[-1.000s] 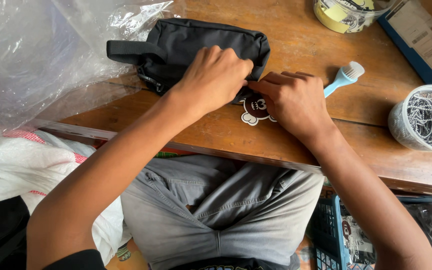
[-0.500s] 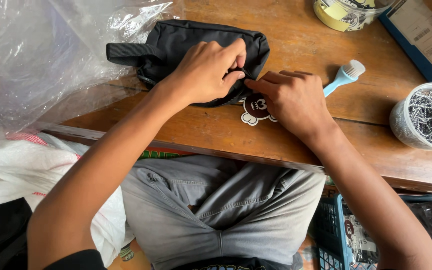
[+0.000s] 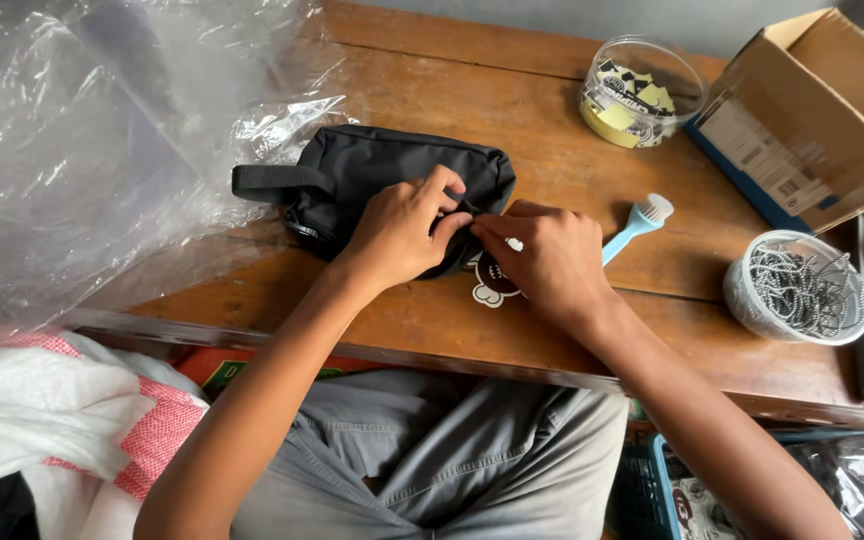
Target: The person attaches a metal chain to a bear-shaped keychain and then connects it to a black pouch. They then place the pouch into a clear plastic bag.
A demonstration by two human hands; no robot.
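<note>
A small black fabric pouch (image 3: 382, 170) with a side strap lies on the wooden table (image 3: 512, 110). My left hand (image 3: 407, 225) rests on its front edge, fingers pinched on the fabric near its right end. My right hand (image 3: 542, 255) meets it there, fingertips pinching the same spot, with a dark and white cartoon charm (image 3: 492, 280) lying under it on the table. What sits between the fingertips is too small to make out.
A light blue brush (image 3: 637, 222) lies just right of my hands. A clear tub of yellow and black bits (image 3: 642, 95), a cardboard box (image 3: 812, 110) and a white cup of metal chains (image 3: 802, 290) stand at the right. Clear plastic sheeting (image 3: 102, 130) covers the left.
The view has tilted up, showing more of the table's far side. Both hands have closed in on one spot at the pouch's right front edge.
</note>
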